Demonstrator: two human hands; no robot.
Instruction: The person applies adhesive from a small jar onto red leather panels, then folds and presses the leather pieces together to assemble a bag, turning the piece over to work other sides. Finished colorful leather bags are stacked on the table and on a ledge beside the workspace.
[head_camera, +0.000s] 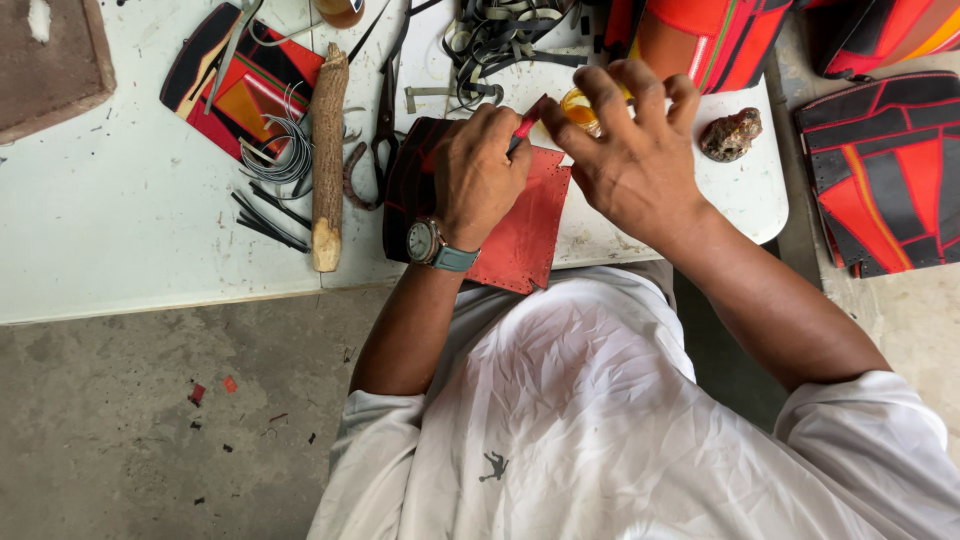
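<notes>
My left hand (480, 170), with a watch on its wrist, rests on a red leather panel (525, 235) that has a black edge and overhangs the table's front edge. Its fingers pinch a thin red strip (529, 118). My right hand (630, 140) hovers just to the right, fingers spread, thumb and forefinger touching the strip's tip. A small glass of amber liquid (578, 108) sits partly hidden behind my right fingers.
On the white table (120, 220) lie a wooden stick (328, 150), scissors (386, 110), coiled grey wire (290, 150), black strips (500, 35), a brownish lump (731, 134) and a red-black panel (235, 85). Red-and-black bags (885, 165) lie at right. Concrete floor (150, 420) below.
</notes>
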